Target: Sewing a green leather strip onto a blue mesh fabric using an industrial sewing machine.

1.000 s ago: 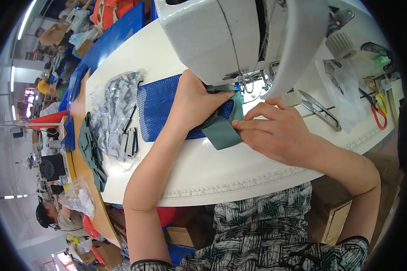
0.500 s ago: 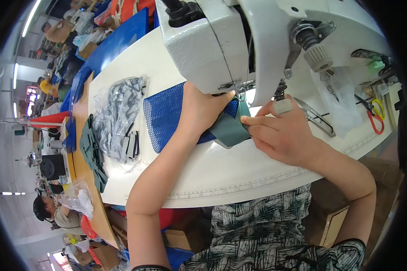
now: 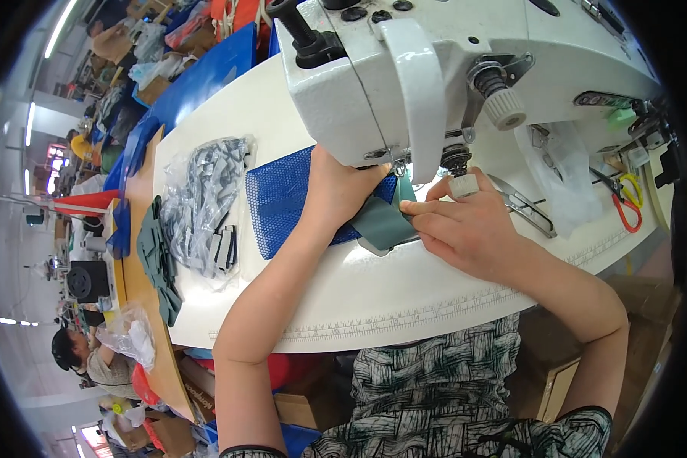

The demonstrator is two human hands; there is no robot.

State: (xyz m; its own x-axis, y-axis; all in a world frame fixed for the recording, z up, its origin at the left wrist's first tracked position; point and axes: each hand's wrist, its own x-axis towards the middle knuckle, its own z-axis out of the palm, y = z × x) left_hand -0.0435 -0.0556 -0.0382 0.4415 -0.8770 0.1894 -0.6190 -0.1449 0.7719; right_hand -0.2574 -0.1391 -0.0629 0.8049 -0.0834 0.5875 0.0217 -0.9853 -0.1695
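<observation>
Two fabrics, a blue mesh and a green strip, are placed by the foot of a white sewing machine on the desk. The strip's edge is pinched by the fingers of the right hand. The mesh is partly covered by the left hand, whose grip cannot be told.

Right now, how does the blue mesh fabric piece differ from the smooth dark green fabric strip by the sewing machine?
The blue mesh fabric piece is covered in small holes, while the smooth dark green fabric strip looks solid. The mesh lies mostly flat, partly beneath the left hand; the strip appears folded, and the right hand touches it. The mesh also shows a broader area than the strip. Both lie below the white sewing machine.
</observation>
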